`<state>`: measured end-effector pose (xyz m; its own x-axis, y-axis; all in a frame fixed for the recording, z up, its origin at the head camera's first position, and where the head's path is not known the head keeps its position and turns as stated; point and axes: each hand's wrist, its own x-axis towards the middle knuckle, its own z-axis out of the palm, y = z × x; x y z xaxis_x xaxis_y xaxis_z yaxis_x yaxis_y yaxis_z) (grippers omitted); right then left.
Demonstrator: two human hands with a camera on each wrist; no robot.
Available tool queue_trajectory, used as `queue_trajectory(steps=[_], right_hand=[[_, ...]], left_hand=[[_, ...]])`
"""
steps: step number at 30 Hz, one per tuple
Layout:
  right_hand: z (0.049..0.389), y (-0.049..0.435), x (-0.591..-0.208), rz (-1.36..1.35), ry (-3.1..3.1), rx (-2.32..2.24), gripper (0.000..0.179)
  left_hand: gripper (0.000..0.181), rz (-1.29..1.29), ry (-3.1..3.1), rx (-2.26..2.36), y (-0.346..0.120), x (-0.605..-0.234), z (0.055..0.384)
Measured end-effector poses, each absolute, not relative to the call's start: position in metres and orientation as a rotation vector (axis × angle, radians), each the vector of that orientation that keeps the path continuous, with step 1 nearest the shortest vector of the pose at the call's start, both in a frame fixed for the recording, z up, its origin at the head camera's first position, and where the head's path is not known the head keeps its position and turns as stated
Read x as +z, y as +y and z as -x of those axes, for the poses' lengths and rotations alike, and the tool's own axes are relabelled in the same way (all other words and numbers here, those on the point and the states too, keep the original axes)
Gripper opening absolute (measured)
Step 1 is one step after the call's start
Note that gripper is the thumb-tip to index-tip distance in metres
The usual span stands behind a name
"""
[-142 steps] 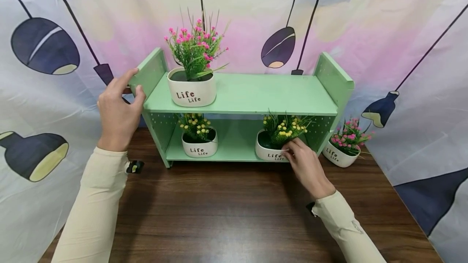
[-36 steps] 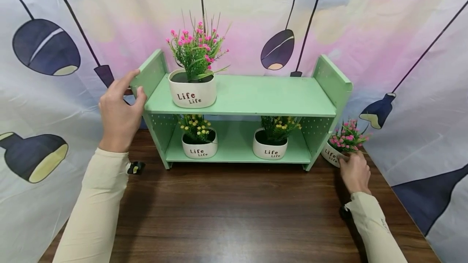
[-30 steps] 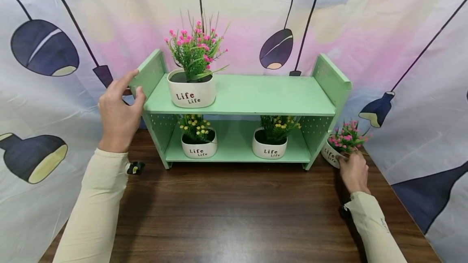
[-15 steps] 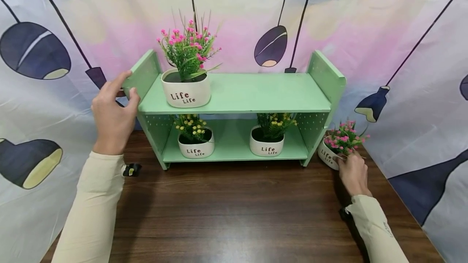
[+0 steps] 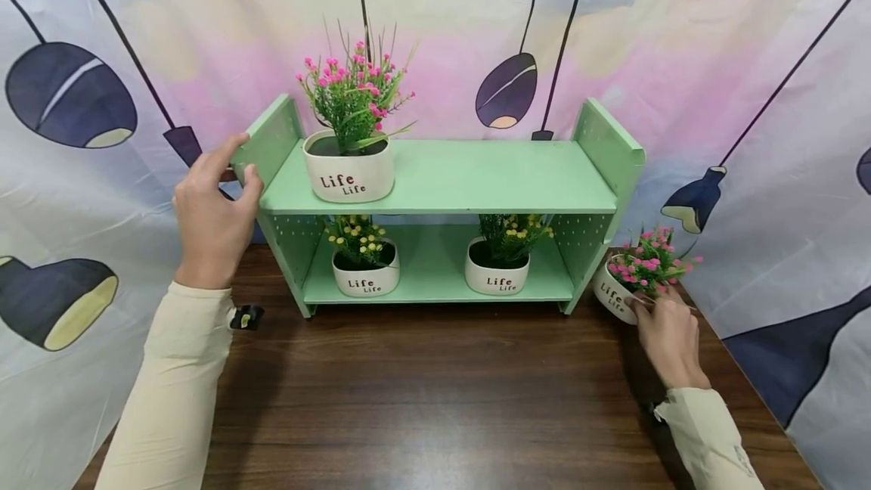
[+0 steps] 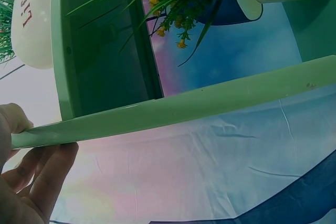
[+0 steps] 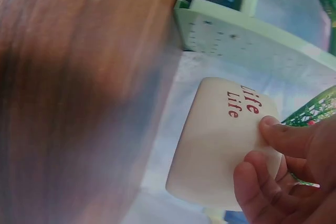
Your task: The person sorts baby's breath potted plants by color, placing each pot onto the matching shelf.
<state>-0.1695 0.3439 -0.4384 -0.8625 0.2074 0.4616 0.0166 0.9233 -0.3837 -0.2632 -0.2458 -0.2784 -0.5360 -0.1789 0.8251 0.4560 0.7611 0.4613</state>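
Observation:
A green two-tier shelf (image 5: 435,172) stands on the table. My left hand (image 5: 212,214) pinches the edge of its left side panel, thumb on one side and fingers on the other, as the left wrist view shows at the panel (image 6: 173,116). At the shelf's right, my right hand (image 5: 670,335) grips the rim of a white flowerpot (image 5: 612,295) with pink flowers. In the right wrist view this flowerpot (image 7: 220,145) carries red "Life" lettering, and backdrop shows between its base and the table, so it appears lifted. Part of its rim is hidden by the fingers.
Another pink-flowered pot (image 5: 348,176) sits at the left of the top tier. Two pots with yellow flowers stand below, a left one (image 5: 366,278) and a right one (image 5: 497,278). The brown table (image 5: 435,392) ends at the right near a patterned cloth backdrop (image 5: 435,44).
My right hand left the yellow-flowered pot on the lower tier, went right and took hold of the pink-flowered pot, which has now shifted slightly. My left hand stays at the side panel.

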Motion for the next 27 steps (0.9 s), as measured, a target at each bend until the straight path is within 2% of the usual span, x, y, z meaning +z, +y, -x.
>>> queue_trajectory(steps=[4,12,22,27], right_hand=[[0.158,0.339,-0.424,0.131,-2.532,0.462,0.056],[0.143,0.328,-0.398,0.107,-2.450,0.447,0.025],[0.128,0.314,-0.371,0.083,-2.390,0.422,0.019],[0.122,0.308,-0.359,0.076,-2.371,0.449,0.021]], left_hand=[[0.042,0.217,-1.977,-0.816,-0.246,-0.278,0.263],[0.042,0.228,-1.974,-0.815,-0.245,-0.277,0.262],[0.042,0.226,-1.978,-0.826,-0.244,-0.278,0.261],[0.042,0.219,-1.968,-0.829,-0.245,-0.279,0.261]])
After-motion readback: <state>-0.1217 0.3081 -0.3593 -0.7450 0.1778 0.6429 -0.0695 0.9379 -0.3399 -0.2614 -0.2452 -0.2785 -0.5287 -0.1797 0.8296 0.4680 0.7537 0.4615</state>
